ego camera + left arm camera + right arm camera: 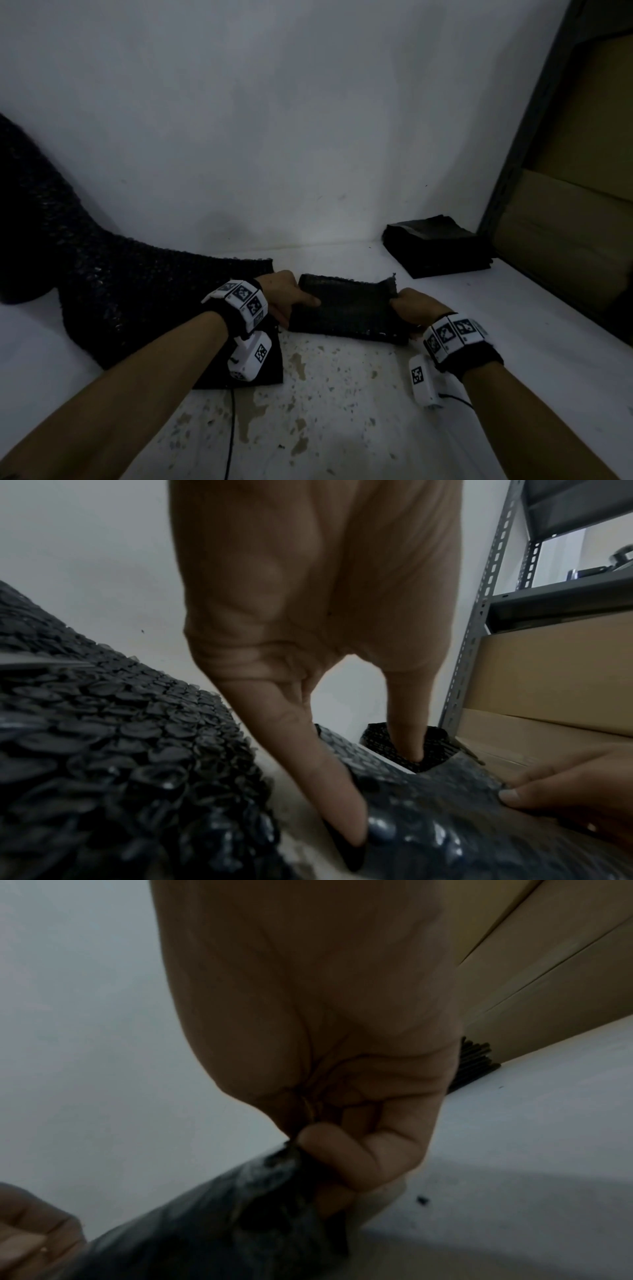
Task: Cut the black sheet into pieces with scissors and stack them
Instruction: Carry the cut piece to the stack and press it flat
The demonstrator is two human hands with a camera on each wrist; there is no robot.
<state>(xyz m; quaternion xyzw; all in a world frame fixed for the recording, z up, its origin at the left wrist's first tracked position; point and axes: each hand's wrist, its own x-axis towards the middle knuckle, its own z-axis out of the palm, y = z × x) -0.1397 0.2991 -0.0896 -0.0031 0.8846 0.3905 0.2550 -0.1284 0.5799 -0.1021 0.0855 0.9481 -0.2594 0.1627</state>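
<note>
A cut piece of black bubble sheet (352,308) is held just above the white table (513,342) between both hands. My left hand (303,305) pinches its left edge, thumb on top and fingers under it. My right hand (399,303) grips the right edge in curled fingers (346,1158). The long uncut black sheet (120,291) lies at the left and climbs up the wall. A stack of cut black pieces (438,246) sits at the back right. In the left wrist view the piece (445,818) spans to the right hand (548,791). No scissors are in view.
A grey metal shelf post (534,130) with cardboard boxes (582,205) stands along the table's right side, close behind the stack. A white wall (308,120) closes the back. The table's front middle is stained and speckled (308,394). Thin cables (231,428) hang from the wrist cameras.
</note>
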